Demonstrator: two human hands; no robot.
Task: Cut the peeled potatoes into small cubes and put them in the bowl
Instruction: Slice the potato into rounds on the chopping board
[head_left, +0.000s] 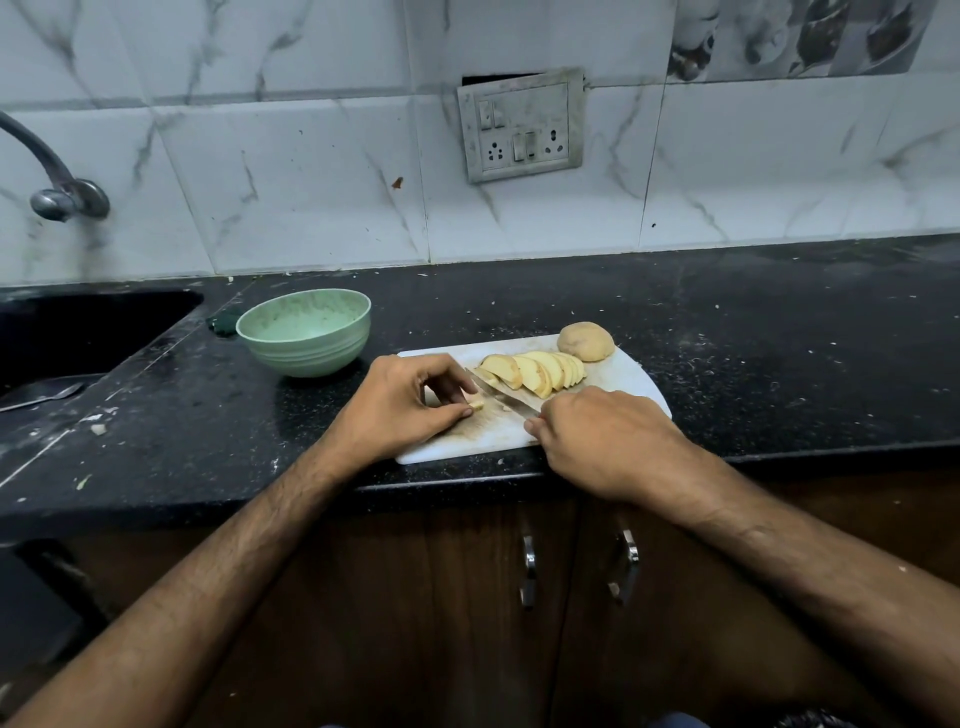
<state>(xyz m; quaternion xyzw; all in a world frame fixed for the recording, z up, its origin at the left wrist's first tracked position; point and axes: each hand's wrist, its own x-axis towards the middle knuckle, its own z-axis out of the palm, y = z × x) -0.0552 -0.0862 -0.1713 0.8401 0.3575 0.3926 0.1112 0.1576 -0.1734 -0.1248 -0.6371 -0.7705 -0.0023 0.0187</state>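
Observation:
On a white cutting board (623, 376) lies a fanned row of potato slices (535, 371), with a whole peeled potato (586, 341) at the board's far right corner. My left hand (410, 402) pinches a small potato piece (475, 404) on the board's left part. My right hand (602, 441) grips a knife's handle; the knife blade (501, 395) lies across the board just right of that piece. A pale green bowl (306, 332) stands on the counter left of the board; no potato shows inside it.
The black stone counter (779, 353) runs along a tiled wall with a switch plate (522, 127). A dark sink (78, 332) and tap (57, 182) are at the left, with a utensil (41, 397) beside the sink. Cabinet doors with metal handles (528, 571) are below the counter's front edge.

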